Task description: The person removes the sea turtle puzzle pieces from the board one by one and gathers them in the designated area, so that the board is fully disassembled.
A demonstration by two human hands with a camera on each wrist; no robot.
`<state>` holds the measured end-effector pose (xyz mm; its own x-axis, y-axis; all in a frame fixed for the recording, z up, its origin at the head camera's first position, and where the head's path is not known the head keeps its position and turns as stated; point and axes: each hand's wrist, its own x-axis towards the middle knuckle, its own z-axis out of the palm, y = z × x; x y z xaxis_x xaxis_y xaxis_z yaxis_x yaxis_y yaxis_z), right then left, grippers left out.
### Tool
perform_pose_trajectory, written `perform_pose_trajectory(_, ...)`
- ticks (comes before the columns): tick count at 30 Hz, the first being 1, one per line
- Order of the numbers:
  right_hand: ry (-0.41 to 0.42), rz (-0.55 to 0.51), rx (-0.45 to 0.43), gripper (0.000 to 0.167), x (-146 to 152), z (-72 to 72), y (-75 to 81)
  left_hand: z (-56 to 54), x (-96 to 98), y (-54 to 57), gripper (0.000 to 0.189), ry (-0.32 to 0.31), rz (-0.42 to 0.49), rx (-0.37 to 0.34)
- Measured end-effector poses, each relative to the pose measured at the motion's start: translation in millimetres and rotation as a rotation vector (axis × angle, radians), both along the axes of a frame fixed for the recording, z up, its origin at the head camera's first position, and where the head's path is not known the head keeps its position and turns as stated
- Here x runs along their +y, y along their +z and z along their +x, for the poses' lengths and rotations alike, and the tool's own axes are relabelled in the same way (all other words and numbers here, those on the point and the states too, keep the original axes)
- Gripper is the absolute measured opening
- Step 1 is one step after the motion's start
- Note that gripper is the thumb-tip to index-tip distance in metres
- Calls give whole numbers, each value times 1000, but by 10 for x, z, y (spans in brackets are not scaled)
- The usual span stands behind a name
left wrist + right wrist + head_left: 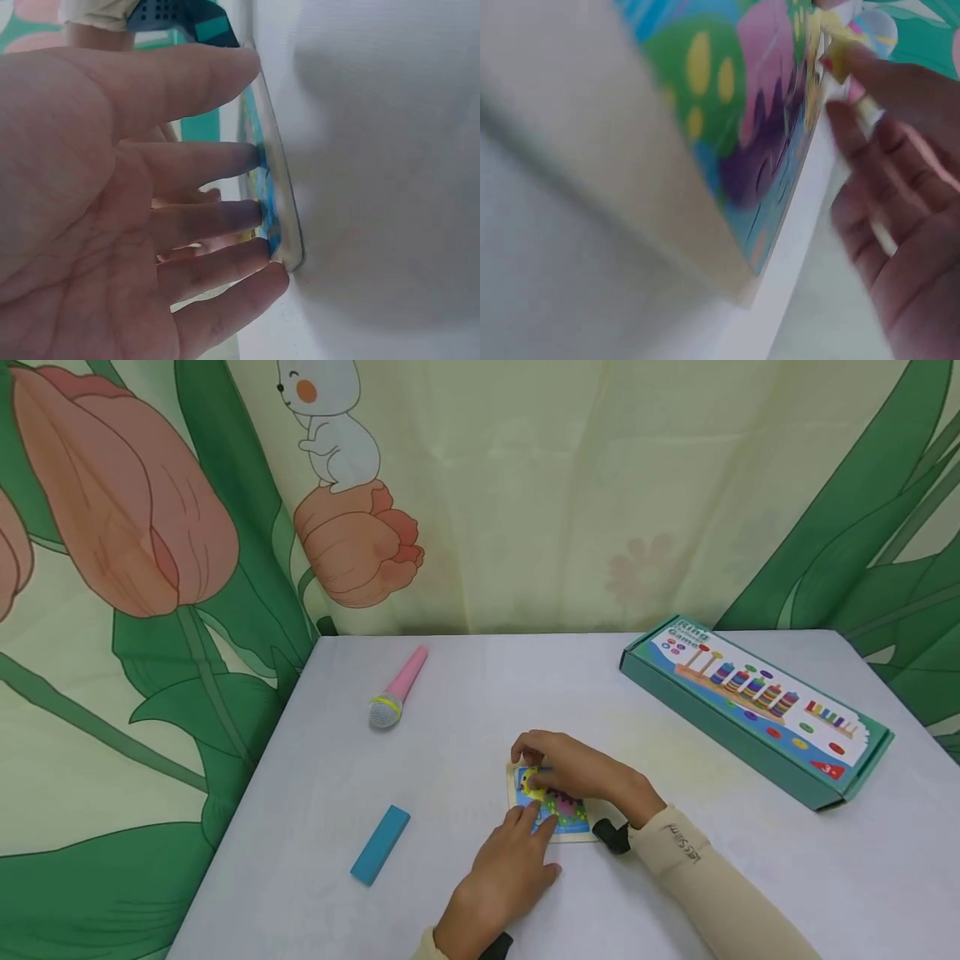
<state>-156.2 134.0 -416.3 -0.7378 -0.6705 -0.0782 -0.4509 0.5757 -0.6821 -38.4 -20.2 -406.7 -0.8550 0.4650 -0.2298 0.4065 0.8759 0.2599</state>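
A small wooden jigsaw puzzle (pixel 573 814) with a bright picture lies flat on the table. My left hand (pixel 508 870) rests at its near side; the fairly straight fingertips (pixel 251 214) touch the front edge and the blue picture surface. Over the far left part of the board my right hand (pixel 577 766) bends its fingers downward. In the right wrist view, the thumb and a finger of that hand pinch a yellow puzzle piece (pixel 841 58) at the board's far end. The right hand hides part of the picture in the head view.
A pink toy microphone (pixel 397 689) lies at the back left, and a blue rectangular block (pixel 380 845) sits left of the hands. On the right is a long green game box (pixel 757 714). A printed curtain (pixel 540 493) hangs behind the table.
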Motion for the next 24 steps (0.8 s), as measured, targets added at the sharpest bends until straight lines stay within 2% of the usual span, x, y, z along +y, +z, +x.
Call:
perform_pose_trajectory(3,-22,-97,-12,16,111,-30,45,-7,14,8,59,9,-3,-26)
perform_pose_trajectory(5,-70,-123,-17,14,230,-70,91,-10,26,12,59,22,-2,-45)
perform_pose_trajectory(9,-203,-88,-25,17,554,-201,156,-2,43,24,59,31,-10,-57)
perform_pose_trajectory(12,-259,-24,-52,14,757,-313,148,3,47,26,59,30,-11,-49)
perform_pose_trajectory(17,-272,53,-107,12,888,-419,72,8,52,24,58,31,-8,-58)
perform_pose_trajectory(24,-284,93,-65,11,836,-443,-40,-1,52,24,58,38,-10,-73)
